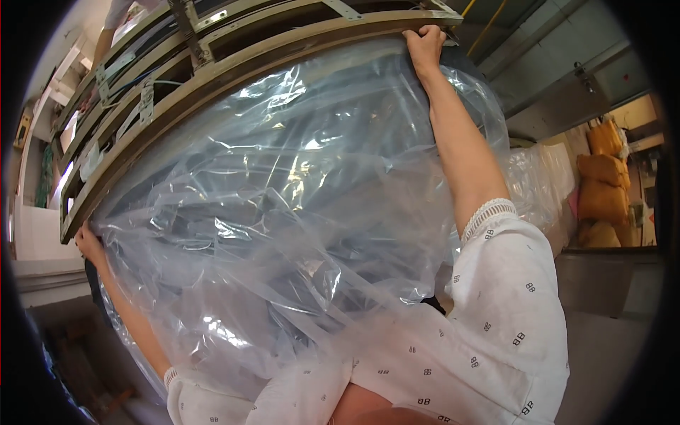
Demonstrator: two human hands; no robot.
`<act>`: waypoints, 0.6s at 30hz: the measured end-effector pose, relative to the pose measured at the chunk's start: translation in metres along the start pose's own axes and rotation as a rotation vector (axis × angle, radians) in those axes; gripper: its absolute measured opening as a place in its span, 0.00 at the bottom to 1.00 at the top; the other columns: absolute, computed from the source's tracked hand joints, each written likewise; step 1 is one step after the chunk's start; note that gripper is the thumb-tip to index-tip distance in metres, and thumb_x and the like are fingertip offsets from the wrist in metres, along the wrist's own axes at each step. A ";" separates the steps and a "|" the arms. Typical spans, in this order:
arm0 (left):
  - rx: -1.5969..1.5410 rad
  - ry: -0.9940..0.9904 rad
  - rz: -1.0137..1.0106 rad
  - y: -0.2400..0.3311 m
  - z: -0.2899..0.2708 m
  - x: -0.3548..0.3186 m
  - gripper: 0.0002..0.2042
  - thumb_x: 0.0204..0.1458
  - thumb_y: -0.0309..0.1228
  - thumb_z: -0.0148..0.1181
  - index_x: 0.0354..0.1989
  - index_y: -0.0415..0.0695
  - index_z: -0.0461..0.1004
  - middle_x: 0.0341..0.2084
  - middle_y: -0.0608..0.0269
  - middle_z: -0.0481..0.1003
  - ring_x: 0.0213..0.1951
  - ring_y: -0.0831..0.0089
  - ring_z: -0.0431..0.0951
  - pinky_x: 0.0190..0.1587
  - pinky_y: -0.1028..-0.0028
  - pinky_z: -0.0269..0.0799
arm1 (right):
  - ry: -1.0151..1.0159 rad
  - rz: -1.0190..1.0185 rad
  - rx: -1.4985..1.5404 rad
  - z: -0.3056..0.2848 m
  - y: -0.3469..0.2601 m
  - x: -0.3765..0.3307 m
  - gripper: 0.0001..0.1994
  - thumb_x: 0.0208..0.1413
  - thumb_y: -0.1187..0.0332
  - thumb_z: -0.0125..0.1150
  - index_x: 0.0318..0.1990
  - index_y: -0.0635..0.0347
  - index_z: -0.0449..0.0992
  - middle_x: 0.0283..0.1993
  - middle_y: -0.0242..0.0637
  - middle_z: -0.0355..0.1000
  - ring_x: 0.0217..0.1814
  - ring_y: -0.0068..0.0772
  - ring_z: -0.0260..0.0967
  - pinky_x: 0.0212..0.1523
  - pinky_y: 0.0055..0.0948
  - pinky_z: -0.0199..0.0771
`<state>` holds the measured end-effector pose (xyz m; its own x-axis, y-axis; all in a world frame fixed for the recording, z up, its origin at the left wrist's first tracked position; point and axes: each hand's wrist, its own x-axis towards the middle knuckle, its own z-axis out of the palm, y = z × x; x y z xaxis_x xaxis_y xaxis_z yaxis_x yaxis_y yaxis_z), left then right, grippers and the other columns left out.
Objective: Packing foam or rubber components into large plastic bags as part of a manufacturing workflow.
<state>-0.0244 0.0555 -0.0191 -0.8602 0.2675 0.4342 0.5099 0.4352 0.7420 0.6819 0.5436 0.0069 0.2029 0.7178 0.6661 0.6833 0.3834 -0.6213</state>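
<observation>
A large clear plastic sheet (304,163) spreads in wrinkles over a broad grey-blue piece, which shows only dimly through it. Along the piece's far side runs a wooden frame (234,60) with slats and metal brackets. At the upper right, my right hand (425,48) is closed on the edge of the plastic, right against the frame's end. Far to the left, my left hand (86,242) grips the plastic by the frame's lower left corner; its fingers are partly hidden. Both arms are stretched wide, and the near plastic lies against my white patterned shirt.
Beyond the frame at upper left, another person's arm (104,46) shows in part. More bunched clear plastic (542,180) lies at the right. Behind it, orange-brown bundles (603,173) are stacked in an opening. Yellow cords (487,27) hang near the frame's right end.
</observation>
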 end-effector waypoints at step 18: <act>0.188 -0.281 0.206 0.042 -0.008 -0.031 0.16 0.52 0.42 0.53 0.38 0.40 0.74 0.31 0.64 0.73 0.35 0.75 0.70 0.39 0.79 0.64 | -0.342 0.391 0.657 -0.022 0.028 0.027 0.22 0.53 0.46 0.47 0.28 0.59 0.69 0.17 0.28 0.60 0.19 0.28 0.57 0.24 0.31 0.62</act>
<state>0.0237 0.0582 0.0023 -0.7167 0.5794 0.3880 0.6868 0.4903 0.5365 0.7220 0.5609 0.0162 0.0442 0.9655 0.2567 0.0383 0.2551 -0.9661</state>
